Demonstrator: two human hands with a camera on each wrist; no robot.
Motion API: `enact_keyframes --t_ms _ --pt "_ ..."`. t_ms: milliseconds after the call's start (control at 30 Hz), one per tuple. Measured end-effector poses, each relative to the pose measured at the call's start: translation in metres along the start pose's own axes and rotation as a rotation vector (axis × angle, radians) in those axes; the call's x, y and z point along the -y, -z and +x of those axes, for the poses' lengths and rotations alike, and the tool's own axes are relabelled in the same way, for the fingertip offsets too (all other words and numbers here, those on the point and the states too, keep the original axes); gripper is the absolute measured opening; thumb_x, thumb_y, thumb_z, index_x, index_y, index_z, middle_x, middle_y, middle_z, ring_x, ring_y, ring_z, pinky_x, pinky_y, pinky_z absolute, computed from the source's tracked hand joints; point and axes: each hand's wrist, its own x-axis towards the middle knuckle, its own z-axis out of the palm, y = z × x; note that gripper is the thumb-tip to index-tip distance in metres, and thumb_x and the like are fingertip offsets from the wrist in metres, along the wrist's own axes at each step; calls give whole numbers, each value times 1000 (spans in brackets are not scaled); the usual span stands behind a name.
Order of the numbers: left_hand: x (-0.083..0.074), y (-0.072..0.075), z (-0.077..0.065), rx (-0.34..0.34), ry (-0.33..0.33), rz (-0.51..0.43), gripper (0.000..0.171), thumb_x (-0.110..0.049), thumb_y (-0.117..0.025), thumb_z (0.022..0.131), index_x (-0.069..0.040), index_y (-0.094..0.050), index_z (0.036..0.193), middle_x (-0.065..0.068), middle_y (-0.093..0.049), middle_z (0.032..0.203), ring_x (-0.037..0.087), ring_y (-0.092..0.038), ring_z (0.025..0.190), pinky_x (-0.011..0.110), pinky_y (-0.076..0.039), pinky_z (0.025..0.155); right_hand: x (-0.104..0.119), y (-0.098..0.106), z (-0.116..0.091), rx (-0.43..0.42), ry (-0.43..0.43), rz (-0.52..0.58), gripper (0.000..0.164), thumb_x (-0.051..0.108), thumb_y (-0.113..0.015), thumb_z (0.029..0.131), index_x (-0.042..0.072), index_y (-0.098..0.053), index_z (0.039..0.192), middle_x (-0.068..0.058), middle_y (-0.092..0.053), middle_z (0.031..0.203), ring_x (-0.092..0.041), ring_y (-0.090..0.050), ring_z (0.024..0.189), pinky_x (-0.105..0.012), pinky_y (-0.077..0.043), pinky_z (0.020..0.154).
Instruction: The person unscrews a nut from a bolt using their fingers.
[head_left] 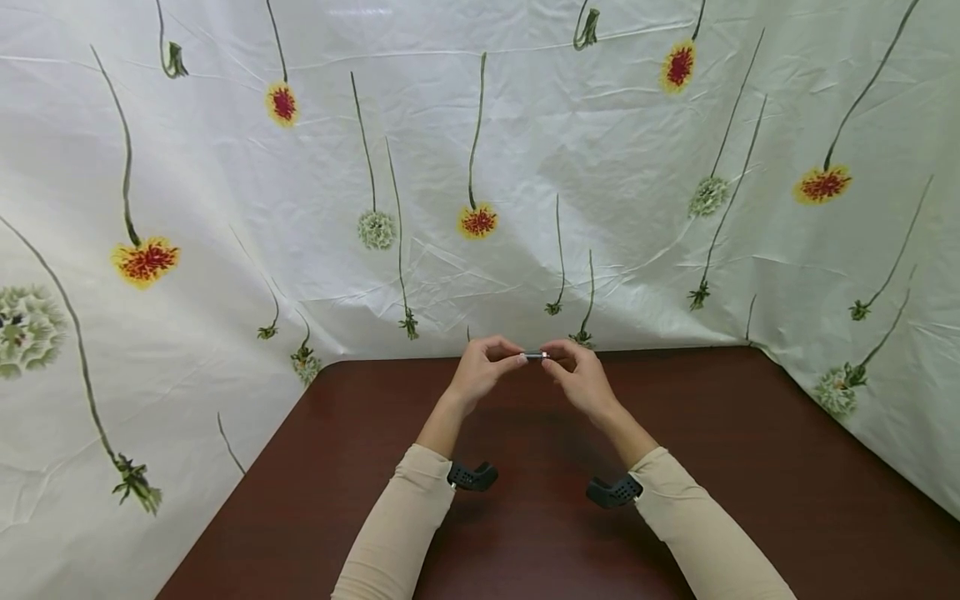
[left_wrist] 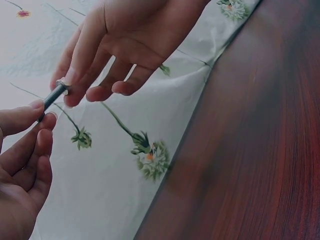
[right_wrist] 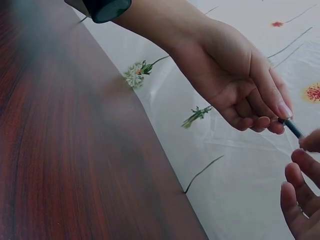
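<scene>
A dark threaded bolt (head_left: 533,356) spans the gap between the two hands, held above the far part of the table. My left hand (head_left: 480,371) pinches one end between thumb and fingertips. At the other end, thumb and fingers of my right hand (head_left: 582,379) pinch a shiny wider piece (left_wrist: 62,86); whether it is a nut or the bolt's head I cannot tell. Thread shows along the bolt (left_wrist: 53,96) in the left wrist view. In the right wrist view, fingers cover both ends of the bolt (right_wrist: 295,129).
Beneath the hands lies a dark reddish-brown wooden table (head_left: 360,433). A white cloth (head_left: 420,275) printed with flowers hangs along its back and sides. Black straps with devices, one at the left wrist (head_left: 472,477) and one at the right (head_left: 613,492), sit at the sleeve ends.
</scene>
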Motion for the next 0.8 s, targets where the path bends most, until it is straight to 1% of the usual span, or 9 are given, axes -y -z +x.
enact_keyframes --t_ms 100,133,233,367,467,533,667,733,800 --pt "0 1 0 -2 -8 0 18 -9 -76 96 5 -75 108 8 -75 102 24 -68 98 39 -52 86 0 0 0 4 -7 11 30 8 -66 103 -2 -65 131 -20 -70 117 -39 -68 101 -38 -57 78" --pt "-4 0 -1 -2 -5 4 18 -8 -76 96 5 -75 108 9 -75 103 25 -67 98 40 -52 87 6 0 -1 5 -19 11 30 9 -66 103 -3 -65 131 -22 -70 117 -39 -68 101 -41 -57 79" --pt "-17 0 -6 4 -2 1 16 -3 -74 96 7 -75 108 12 -74 103 23 -67 97 50 -52 90 6 0 0 -5 -23 -1 26 12 -65 104 -4 -69 124 -23 -71 111 -37 -69 98 -41 -57 80" --pt "-31 -1 -12 15 -6 -19 15 2 -72 96 11 -73 108 19 -74 104 23 -68 95 61 -49 94 1 -1 1 1 -13 -5 23 6 -65 103 -2 -68 124 -23 -70 115 -35 -69 100 -44 -57 81" --pt "-32 -2 -11 8 -16 -17 13 2 -72 96 10 -73 107 19 -74 103 24 -69 95 57 -51 92 2 0 1 10 -20 10 31 6 -67 102 0 -64 132 -22 -67 122 -37 -68 103 -50 -57 82" --pt "-32 -2 -11 4 -20 -13 12 2 -72 96 8 -74 106 16 -75 102 24 -69 94 56 -51 91 2 0 1 4 -30 13 33 9 -67 103 0 -63 134 -22 -68 121 -36 -68 102 -52 -56 83" --pt "-31 -1 -11 14 -11 -13 13 2 -72 96 10 -73 106 14 -75 101 23 -68 94 59 -50 92 1 -1 1 -10 -37 10 25 13 -64 105 -3 -69 124 -22 -72 108 -33 -70 96 -55 -56 83" --pt "-24 -1 -8 21 -2 -11 15 2 -72 96 11 -73 108 15 -75 102 23 -68 95 60 -49 93 0 -1 1 -3 -28 6 22 10 -63 105 -4 -70 120 -24 -72 106 -33 -70 94 -56 -56 83" --pt "-16 0 -5 21 9 -7 18 0 -72 97 12 -72 110 15 -75 104 23 -68 96 56 -51 93 1 -1 1 8 -22 11 20 6 -64 103 -3 -69 121 -24 -71 108 -33 -69 94 -56 -55 83"
